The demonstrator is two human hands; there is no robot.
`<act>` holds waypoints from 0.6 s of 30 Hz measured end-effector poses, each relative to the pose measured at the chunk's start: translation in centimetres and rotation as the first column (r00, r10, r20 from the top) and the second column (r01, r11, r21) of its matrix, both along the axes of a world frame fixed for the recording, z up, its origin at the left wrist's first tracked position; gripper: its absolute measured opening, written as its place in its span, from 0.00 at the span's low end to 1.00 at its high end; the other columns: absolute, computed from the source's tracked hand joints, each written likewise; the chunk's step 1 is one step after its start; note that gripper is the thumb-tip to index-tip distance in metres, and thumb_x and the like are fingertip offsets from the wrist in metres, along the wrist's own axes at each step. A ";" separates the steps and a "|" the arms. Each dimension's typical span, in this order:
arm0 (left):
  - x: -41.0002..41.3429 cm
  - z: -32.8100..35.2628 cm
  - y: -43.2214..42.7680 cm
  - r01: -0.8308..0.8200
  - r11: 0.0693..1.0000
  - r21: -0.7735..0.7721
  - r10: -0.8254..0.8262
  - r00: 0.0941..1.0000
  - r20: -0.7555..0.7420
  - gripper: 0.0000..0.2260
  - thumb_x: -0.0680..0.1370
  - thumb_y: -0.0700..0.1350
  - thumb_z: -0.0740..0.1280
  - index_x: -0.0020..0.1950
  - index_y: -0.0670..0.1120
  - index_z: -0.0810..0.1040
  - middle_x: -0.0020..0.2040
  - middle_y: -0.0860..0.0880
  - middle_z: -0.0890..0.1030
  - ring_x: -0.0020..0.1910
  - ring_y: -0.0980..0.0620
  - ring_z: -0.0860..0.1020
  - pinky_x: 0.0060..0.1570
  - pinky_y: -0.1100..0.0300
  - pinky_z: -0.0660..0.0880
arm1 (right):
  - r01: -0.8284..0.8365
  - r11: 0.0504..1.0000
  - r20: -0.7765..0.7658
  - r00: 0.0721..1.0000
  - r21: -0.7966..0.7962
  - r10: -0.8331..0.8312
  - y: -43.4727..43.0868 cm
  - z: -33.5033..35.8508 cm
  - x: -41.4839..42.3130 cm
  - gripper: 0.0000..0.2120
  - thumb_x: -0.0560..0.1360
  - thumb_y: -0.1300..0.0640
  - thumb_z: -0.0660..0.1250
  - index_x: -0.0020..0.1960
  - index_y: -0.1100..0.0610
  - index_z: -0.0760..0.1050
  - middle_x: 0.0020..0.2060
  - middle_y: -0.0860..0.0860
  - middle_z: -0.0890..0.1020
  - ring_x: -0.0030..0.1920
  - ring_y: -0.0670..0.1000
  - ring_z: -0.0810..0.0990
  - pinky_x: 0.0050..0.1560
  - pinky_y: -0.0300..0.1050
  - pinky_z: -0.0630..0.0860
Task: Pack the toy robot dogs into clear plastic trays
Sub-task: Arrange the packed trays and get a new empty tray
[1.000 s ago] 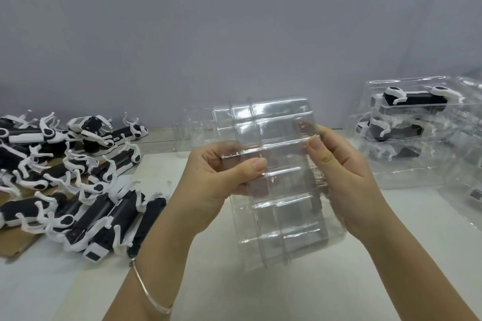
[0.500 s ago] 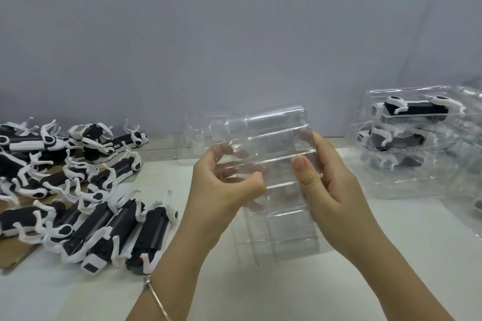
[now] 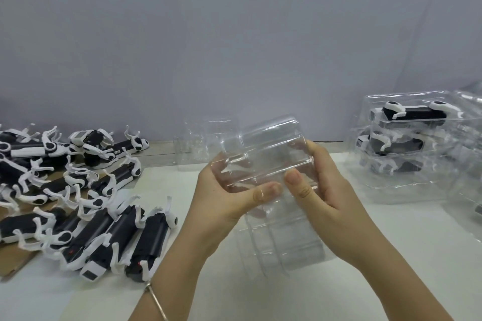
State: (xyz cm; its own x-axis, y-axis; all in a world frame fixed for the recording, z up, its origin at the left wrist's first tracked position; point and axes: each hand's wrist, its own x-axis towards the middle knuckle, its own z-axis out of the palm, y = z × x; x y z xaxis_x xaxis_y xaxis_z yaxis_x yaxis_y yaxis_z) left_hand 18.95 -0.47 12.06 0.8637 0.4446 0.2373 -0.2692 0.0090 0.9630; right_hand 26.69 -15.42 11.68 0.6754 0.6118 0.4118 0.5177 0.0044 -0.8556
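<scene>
Both my hands hold a clear plastic tray (image 3: 271, 148) above the white table, tilted up toward me. My left hand (image 3: 221, 198) grips its left side, thumb pressed on the front. My right hand (image 3: 328, 190) grips the right side, thumb beside the left thumb. The tray's lower part (image 3: 284, 240) hangs below my hands and has nothing in it. A pile of black-and-white toy robot dogs (image 3: 78, 198) lies on the left of the table.
A stack of clear trays with packed dogs (image 3: 407, 138) stands at the right. More clear trays (image 3: 198, 143) sit at the back centre against the grey wall. Brown cardboard (image 3: 15, 268) lies under the loose dogs. The white tabletop (image 3: 260, 294) spreads under my forearms.
My two thumbs have come together on the tray's front. The tray has tilted and slid lower, with less of it hanging below my hands.
</scene>
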 end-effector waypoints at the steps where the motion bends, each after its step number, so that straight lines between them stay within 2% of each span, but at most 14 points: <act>1: 0.0 0.1 -0.1 -0.003 1.000 0.007 0.003 1.000 0.001 0.28 0.56 0.46 0.83 0.53 0.45 0.79 0.45 0.44 0.86 0.39 0.45 0.86 0.28 0.62 0.77 | -0.002 1.000 -0.008 1.000 0.002 0.002 -0.1 0.0 0.1 0.24 0.70 0.27 0.58 0.64 0.30 0.64 0.45 0.35 0.83 0.33 0.57 0.79 0.38 0.54 0.79; 2: 0.1 0.1 -0.2 -0.005 1.000 0.002 0.005 1.000 0.015 0.27 0.56 0.44 0.83 0.52 0.42 0.80 0.45 0.41 0.85 0.39 0.44 0.85 0.29 0.60 0.78 | -0.002 1.000 -0.023 1.000 0.024 0.002 -0.1 0.0 0.2 0.23 0.70 0.28 0.60 0.64 0.31 0.65 0.41 0.35 0.82 0.28 0.52 0.75 0.31 0.49 0.76; 4: 0.2 0.3 -0.5 -0.008 1.000 0.007 0.008 0.998 0.067 0.18 0.59 0.41 0.82 0.45 0.46 0.82 0.42 0.40 0.85 0.36 0.42 0.84 0.28 0.58 0.78 | -0.002 0.995 -0.072 0.997 0.097 0.009 -0.1 0.2 0.4 0.19 0.72 0.32 0.64 0.62 0.32 0.71 0.33 0.38 0.80 0.26 0.45 0.70 0.25 0.39 0.70; 6: 0.1 0.8 -0.8 -0.020 0.999 0.035 0.016 0.994 0.105 0.13 0.61 0.41 0.80 0.43 0.49 0.83 0.40 0.42 0.85 0.32 0.41 0.84 0.26 0.59 0.77 | -0.005 0.989 -0.137 0.990 0.147 0.025 0.0 0.4 0.6 0.17 0.70 0.33 0.65 0.58 0.32 0.74 0.32 0.49 0.78 0.27 0.48 0.71 0.24 0.41 0.71; 8: 0.0 1.0 -0.8 -0.027 0.999 0.035 0.023 0.993 0.115 0.13 0.62 0.42 0.80 0.44 0.48 0.82 0.39 0.42 0.85 0.31 0.41 0.83 0.25 0.59 0.76 | -0.007 0.986 -0.187 0.982 0.169 0.039 0.0 0.6 0.6 0.17 0.68 0.33 0.66 0.56 0.30 0.76 0.37 0.59 0.78 0.28 0.52 0.72 0.23 0.44 0.72; 9: 0.0 1.1 -0.9 -0.027 0.999 0.031 0.024 0.993 0.113 0.14 0.62 0.42 0.79 0.45 0.47 0.81 0.39 0.42 0.85 0.30 0.41 0.83 0.25 0.59 0.76 | -0.011 0.983 -0.205 0.978 0.182 0.049 0.0 0.7 0.6 0.17 0.68 0.32 0.66 0.56 0.30 0.76 0.38 0.61 0.77 0.28 0.53 0.73 0.23 0.44 0.72; 11: -0.1 1.5 -1.1 -0.029 0.999 0.032 0.025 0.994 0.106 0.15 0.62 0.42 0.79 0.45 0.45 0.80 0.37 0.42 0.85 0.29 0.41 0.83 0.25 0.59 0.76 | -0.023 0.977 -0.218 0.973 0.213 0.071 -0.1 0.8 0.5 0.18 0.68 0.31 0.68 0.56 0.32 0.77 0.36 0.60 0.77 0.28 0.52 0.73 0.22 0.44 0.72; 13: -0.3 1.7 -1.3 -0.048 0.998 0.044 0.043 0.993 0.110 0.14 0.61 0.43 0.80 0.43 0.48 0.81 0.36 0.43 0.84 0.29 0.42 0.83 0.25 0.59 0.76 | -0.044 0.968 -0.228 0.968 0.247 0.103 -0.2 0.9 0.5 0.21 0.66 0.30 0.70 0.56 0.33 0.78 0.35 0.56 0.77 0.27 0.50 0.73 0.21 0.43 0.73; 15: -0.7 1.8 -1.1 -0.054 0.997 0.053 0.046 0.990 0.136 0.14 0.60 0.43 0.80 0.42 0.48 0.80 0.34 0.43 0.84 0.28 0.42 0.82 0.25 0.59 0.76 | -0.053 0.961 -0.245 0.962 0.270 0.122 -0.4 1.2 0.4 0.24 0.63 0.29 0.72 0.57 0.35 0.79 0.36 0.59 0.78 0.27 0.50 0.75 0.21 0.42 0.72; 17: -1.0 1.9 -0.6 -0.062 0.996 0.067 0.051 0.986 0.158 0.17 0.60 0.42 0.81 0.44 0.43 0.78 0.33 0.43 0.83 0.27 0.43 0.82 0.24 0.60 0.76 | -0.045 0.956 -0.255 0.959 0.291 0.123 -0.7 1.4 0.4 0.26 0.61 0.29 0.73 0.57 0.36 0.79 0.41 0.63 0.79 0.29 0.54 0.80 0.21 0.40 0.72; 18: -1.1 2.0 -0.6 -0.056 0.996 0.073 0.043 0.985 0.165 0.19 0.60 0.41 0.81 0.45 0.42 0.78 0.33 0.43 0.83 0.27 0.43 0.82 0.24 0.60 0.76 | -0.041 0.950 -0.252 0.960 0.311 0.123 -0.8 1.5 0.4 0.26 0.62 0.30 0.73 0.57 0.37 0.80 0.42 0.63 0.81 0.28 0.55 0.81 0.21 0.39 0.71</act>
State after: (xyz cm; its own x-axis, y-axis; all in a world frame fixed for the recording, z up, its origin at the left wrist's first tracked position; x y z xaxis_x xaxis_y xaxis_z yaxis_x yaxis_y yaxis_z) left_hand 17.81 -1.06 14.07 0.7881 0.4609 0.4080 -0.4205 -0.0809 0.9037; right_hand 27.10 -16.19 13.22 0.7377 0.5458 0.3973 0.2592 0.3144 -0.9132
